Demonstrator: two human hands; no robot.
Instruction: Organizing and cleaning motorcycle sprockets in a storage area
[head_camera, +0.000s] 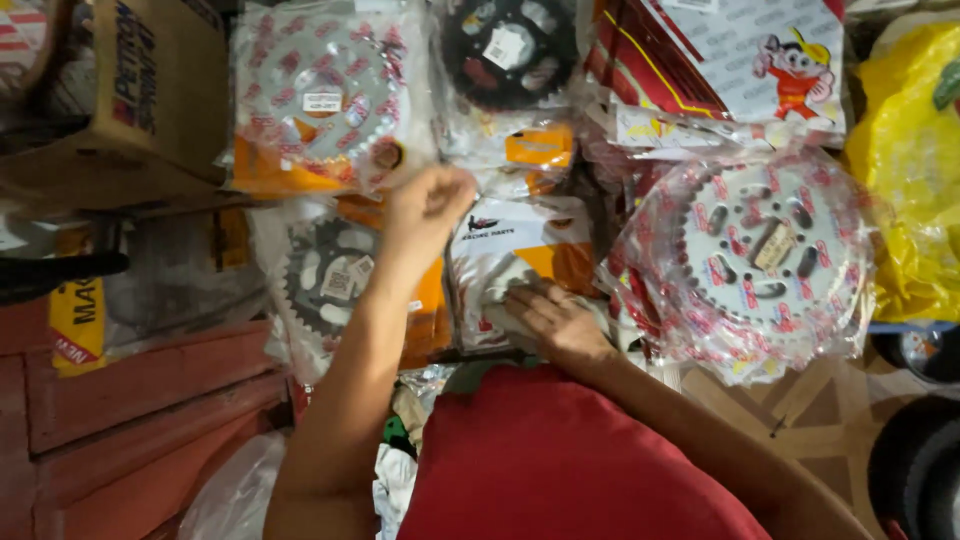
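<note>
Two hands sorting bagged sprockets | left hand (428, 205) pinching silver toothed sprocket's plastic bag (325, 95) | right hand (555, 322) flat, open, on white-orange flat packet (520, 250) | next: firmer left grip to lift

Wooden parquet floor (815, 400) — bagged sprockets (760, 260) piled on it, cardboard box (150, 90), yellow plastic bag (905, 150)

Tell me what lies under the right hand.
The right hand lies flat on a white-and-orange packet in clear plastic. What the packet holds, and what is beneath it, is covered.
</note>
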